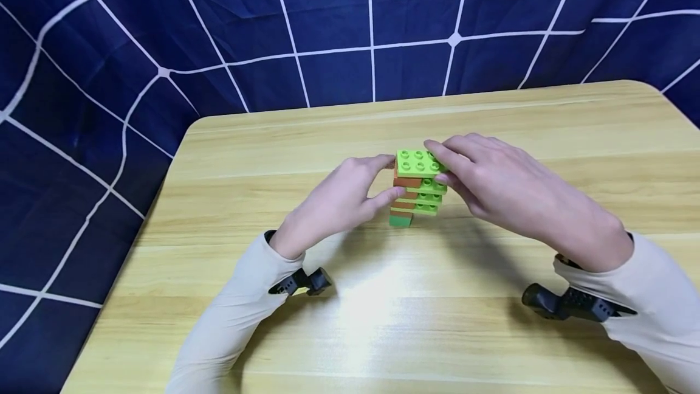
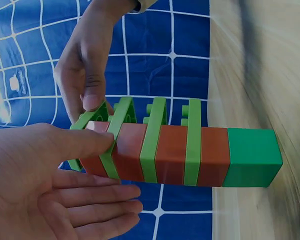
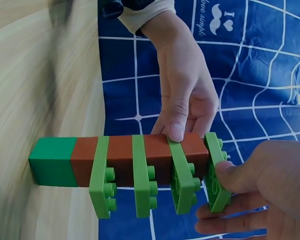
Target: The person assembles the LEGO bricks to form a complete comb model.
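A tower of toy building bricks (image 2: pixel 176 155) stands upright, orange-brown bricks alternating with lime-green plates over a green brick (image 2: pixel 252 157) at the foot. The plates jut out to one side, studs up. My left hand (image 1: pixel 336 196) holds the tower near its top, thumb on the near face and fingers behind. Between thumb and fingers, my right hand (image 1: pixel 508 190) pinches the overhanging end of the uppermost lime-green plate (image 1: pixel 415 164). In the right wrist view this plate tilts slightly against the top orange-brown brick (image 3: pixel 194 144), a narrow gap showing at the edge.
The tower stands on a light wood table (image 1: pixel 350 321) toward its back half. A dark blue cloth (image 1: pixel 328 17) with white lines hangs behind and to the left of the table. Each wrist carries a black camera mount, the right one (image 1: pixel 574 303) low over the wood.
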Demonstrator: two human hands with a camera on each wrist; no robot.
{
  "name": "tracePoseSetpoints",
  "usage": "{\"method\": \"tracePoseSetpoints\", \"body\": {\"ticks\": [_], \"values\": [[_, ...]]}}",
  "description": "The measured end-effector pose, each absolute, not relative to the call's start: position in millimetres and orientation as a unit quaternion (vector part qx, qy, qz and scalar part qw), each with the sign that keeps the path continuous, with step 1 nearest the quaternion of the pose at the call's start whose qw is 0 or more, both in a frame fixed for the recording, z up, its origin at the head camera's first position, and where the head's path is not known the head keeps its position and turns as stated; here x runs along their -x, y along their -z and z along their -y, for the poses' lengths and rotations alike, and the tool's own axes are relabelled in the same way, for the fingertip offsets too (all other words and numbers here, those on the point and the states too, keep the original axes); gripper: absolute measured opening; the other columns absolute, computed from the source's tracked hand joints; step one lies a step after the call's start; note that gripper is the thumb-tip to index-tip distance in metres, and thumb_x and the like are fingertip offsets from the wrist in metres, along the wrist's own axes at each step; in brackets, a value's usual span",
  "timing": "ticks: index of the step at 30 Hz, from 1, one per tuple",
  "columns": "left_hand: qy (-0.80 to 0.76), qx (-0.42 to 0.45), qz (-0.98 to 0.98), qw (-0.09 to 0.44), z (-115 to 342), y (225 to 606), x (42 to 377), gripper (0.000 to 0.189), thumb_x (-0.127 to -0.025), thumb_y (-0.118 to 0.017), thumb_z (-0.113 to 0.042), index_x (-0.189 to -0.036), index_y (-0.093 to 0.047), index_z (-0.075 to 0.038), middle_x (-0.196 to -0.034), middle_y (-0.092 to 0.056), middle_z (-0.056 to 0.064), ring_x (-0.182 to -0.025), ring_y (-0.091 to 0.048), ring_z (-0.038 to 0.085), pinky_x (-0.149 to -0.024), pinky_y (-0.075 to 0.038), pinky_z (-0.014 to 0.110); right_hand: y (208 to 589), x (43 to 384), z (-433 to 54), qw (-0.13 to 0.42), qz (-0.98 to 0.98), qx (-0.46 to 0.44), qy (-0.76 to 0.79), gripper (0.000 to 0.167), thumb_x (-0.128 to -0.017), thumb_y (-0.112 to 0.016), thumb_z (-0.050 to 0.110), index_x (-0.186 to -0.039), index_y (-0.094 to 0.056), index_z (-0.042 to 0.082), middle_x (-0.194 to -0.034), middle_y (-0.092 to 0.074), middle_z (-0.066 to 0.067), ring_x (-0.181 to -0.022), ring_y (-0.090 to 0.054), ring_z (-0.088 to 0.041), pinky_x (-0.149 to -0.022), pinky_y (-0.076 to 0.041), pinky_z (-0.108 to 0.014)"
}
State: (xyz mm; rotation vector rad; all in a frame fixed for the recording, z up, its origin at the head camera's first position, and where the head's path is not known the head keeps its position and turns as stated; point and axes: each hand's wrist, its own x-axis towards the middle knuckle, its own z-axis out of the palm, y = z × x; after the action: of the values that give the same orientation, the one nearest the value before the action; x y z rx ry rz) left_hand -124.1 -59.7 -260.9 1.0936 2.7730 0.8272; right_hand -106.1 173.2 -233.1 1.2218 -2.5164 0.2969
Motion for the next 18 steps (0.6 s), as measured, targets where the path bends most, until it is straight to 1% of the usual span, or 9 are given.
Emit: {"method": "tracePoseSetpoints", "body": {"ticks": [4,7,14,16,18], "values": [[-0.275,-0.343,-0.898,0.023,59.0,260.1,124.0,0.042,-0.095,-0.063,-0.028,-0.127,-0.058,0.000,-0.122,-0.066,0.009,-0.116,-0.061,0.018,-0.100,-0.047,0.028,233.4,106.1,-173.8,0.169,0.879,-0.434,-0.101,0.050,-0.084,-0.071,0.002,-0.130,-0.054,-0.008,-0.103,-0.063,-0.019,-0.093,-0.062,-0.036,-0.082,-0.053,-0.051],[-0.272,-0.345,-0.898,0.021,59.1,260.1,123.7,0.042,-0.096,-0.062,-0.028,-0.127,-0.058,0.000,-0.122,-0.066,0.009,-0.116,-0.060,0.018,-0.100,-0.047,0.027,233.1,106.1,-173.4,0.173,0.876,-0.439,-0.100,0.050,-0.083,-0.071,0.001,-0.129,-0.054,-0.008,-0.103,-0.064,-0.019,-0.093,-0.062,-0.036,-0.082,-0.053,-0.051],[-0.274,-0.351,-0.895,0.016,58.4,260.5,122.5,0.036,-0.095,-0.063,-0.029,-0.119,-0.062,-0.002,-0.114,-0.069,0.008,-0.109,-0.064,0.018,-0.094,-0.051,0.027,230.9,105.7,-172.0,0.165,0.878,-0.438,-0.096,0.047,-0.084,-0.069,-0.002,-0.128,-0.055,-0.007,-0.105,-0.063,-0.020,-0.096,-0.062,-0.038,-0.085,-0.052,-0.052],[-0.268,-0.354,-0.896,0.016,58.9,260.2,123.1,0.039,-0.095,-0.063,-0.030,-0.121,-0.062,-0.001,-0.116,-0.068,0.009,-0.110,-0.064,0.019,-0.096,-0.050,0.028,230.5,105.9,-171.8,0.164,0.879,-0.437,-0.094,0.046,-0.084,-0.069,-0.002,-0.128,-0.055,-0.007,-0.105,-0.063,-0.020,-0.097,-0.062,-0.038,-0.085,-0.052,-0.053],[-0.261,-0.354,-0.898,0.024,60.9,258.6,123.7,0.045,-0.096,-0.060,-0.033,-0.126,-0.058,0.001,-0.121,-0.066,0.011,-0.115,-0.061,0.020,-0.099,-0.048,0.029,230.4,106.2,-171.5,0.163,0.879,-0.439,-0.093,0.046,-0.084,-0.068,-0.002,-0.128,-0.055,-0.007,-0.105,-0.063,-0.020,-0.096,-0.062,-0.038,-0.085,-0.052,-0.053]]}}
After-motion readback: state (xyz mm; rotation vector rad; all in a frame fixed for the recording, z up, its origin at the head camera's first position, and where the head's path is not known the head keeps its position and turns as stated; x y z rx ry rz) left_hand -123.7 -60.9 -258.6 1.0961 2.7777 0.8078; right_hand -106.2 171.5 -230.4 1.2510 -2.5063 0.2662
